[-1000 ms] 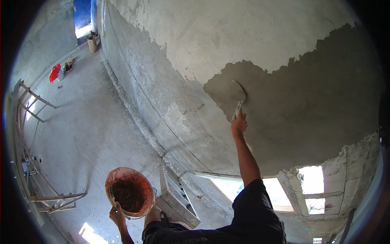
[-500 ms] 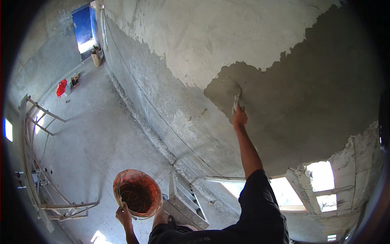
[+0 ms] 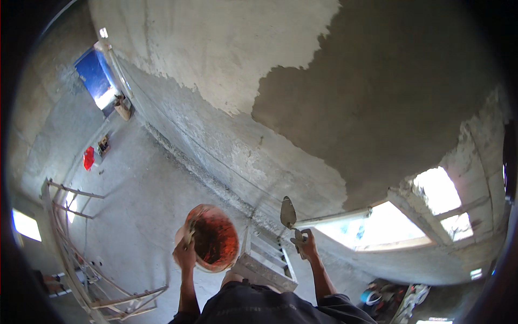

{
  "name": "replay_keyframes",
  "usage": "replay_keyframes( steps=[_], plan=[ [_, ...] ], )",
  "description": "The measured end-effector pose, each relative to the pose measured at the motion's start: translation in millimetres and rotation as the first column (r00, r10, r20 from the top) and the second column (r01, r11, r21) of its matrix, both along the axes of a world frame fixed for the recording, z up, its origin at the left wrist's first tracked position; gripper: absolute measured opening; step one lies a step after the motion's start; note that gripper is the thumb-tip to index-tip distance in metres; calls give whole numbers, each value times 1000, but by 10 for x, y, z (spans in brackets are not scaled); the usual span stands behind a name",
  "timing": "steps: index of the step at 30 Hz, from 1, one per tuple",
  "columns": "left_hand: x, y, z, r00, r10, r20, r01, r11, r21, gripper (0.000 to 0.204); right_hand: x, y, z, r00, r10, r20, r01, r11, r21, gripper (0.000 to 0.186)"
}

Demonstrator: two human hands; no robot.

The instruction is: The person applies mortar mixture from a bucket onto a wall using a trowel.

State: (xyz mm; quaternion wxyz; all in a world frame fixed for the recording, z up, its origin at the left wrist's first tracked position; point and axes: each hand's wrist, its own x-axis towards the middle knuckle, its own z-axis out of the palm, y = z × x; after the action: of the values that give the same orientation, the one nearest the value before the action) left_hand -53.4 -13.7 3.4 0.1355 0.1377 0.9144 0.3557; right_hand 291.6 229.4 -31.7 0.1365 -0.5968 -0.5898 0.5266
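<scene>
My left hand is closed on the rim of an orange bucket, which is tilted so its opening shows. Dark, wet-looking mortar coats part of the inside. Closed round the handle of a pointing trowel, my right hand is held low, to the right of the bucket. The trowel's blade points up and away from me, apart from the wall. Above it, a broad patch of dark wet plaster covers the wall, with a ragged edge against lighter, dry plaster.
A grey bench-like stand is just below me, between bucket and trowel. Wooden frames stand at the left. Far left are a red object, a sack and a blue door. A bright window opening is at the right.
My right hand has drawn the trowel off the wet plaster and down towards the bucket. The bucket has shifted right and up in view, and the whole view has turned.
</scene>
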Motion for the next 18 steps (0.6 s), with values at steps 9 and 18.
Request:
replay_keyframes(
  steps=[9,18],
  plan=[
    [262,1077,499,789,-497,-361,591,775,223,28,504,-1300,-213,990,140,17,-112,710,696,26],
    [656,1442,1100,708,-622,-334,697,690,195,23,-39,-1256,832,932,-173,-320,38,921,-387,38]
  ],
)
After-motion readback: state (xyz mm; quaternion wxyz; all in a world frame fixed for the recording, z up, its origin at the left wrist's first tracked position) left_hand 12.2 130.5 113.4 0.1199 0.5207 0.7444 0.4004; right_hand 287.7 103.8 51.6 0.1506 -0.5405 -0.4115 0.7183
